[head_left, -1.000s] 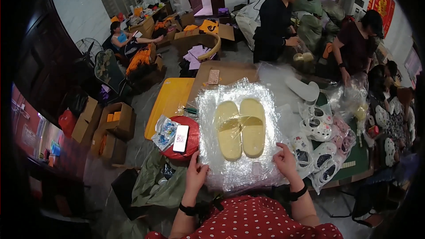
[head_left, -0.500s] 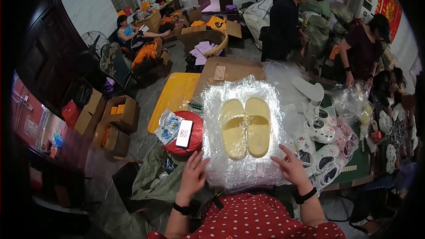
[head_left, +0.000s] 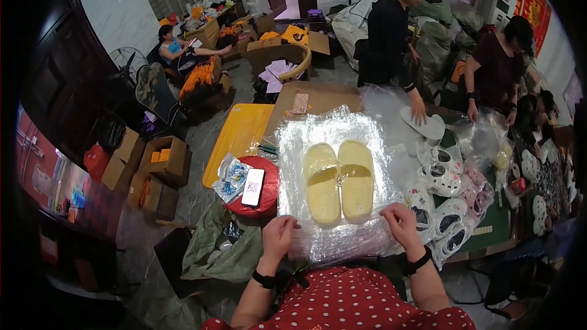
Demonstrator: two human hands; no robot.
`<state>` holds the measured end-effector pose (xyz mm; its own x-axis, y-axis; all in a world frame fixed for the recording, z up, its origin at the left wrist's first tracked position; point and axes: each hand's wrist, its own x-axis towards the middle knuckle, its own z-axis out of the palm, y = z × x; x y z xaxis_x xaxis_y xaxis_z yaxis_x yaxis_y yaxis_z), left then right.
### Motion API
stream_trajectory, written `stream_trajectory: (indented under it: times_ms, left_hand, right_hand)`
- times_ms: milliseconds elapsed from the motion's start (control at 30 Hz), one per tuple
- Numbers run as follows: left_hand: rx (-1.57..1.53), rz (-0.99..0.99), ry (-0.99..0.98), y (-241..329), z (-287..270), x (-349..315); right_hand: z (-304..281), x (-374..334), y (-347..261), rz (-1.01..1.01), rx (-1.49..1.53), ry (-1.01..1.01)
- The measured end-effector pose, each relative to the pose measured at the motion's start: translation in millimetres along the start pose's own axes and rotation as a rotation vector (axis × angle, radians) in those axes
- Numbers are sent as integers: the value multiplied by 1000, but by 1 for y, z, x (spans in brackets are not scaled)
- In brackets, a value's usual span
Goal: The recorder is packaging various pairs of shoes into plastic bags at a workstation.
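Observation:
A pair of pale yellow slide sandals (head_left: 339, 192) lies side by side at the middle of a stack of shiny clear plastic bags (head_left: 290, 165). Whether the slides are on the top bag or inside it I cannot tell. My left hand (head_left: 279, 238) is closed in a pinch at the stack's near left edge, on the clear plastic. At the near right edge my right hand (head_left: 402, 226) pinches the plastic the same way, its fingers drawn together. Both hands stay apart from the slides.
Bagged white clogs (head_left: 443, 174) crowd the right side. A phone (head_left: 253, 187) rests on a red round lid (head_left: 266, 198) at left, beside a yellow board (head_left: 235, 140). Across the table, a person in black touches a white sole-shaped piece (head_left: 433, 127); another handles plastic (head_left: 483, 137).
My spread fingers have closed into pinches at both near edges of the plastic. The slides sit slightly nearer to me. The person in black has reached down to the white sole-shaped piece.

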<state>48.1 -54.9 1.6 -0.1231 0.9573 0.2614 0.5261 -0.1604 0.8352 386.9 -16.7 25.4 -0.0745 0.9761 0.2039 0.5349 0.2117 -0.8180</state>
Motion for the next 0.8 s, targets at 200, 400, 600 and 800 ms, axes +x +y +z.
stream_trajectory:
  times_ms: [200, 400, 600, 800]
  left_hand:
    - [-58, -347, -5, -6, 20, 23]
    - [149, -349, 9, -25, 33, 22]
    - [248, -342, -1, -17, 34, 27]
    - [342, -286, 27, -18, 37, 28]
  right_hand:
    - [30, 15, 17, 263, -28, 155]
    - [43, 20, 13, 289, -334, 129]
    - [38, 18, -23, -213, -442, 321]
    - [56, 17, -22, -258, -410, 29]
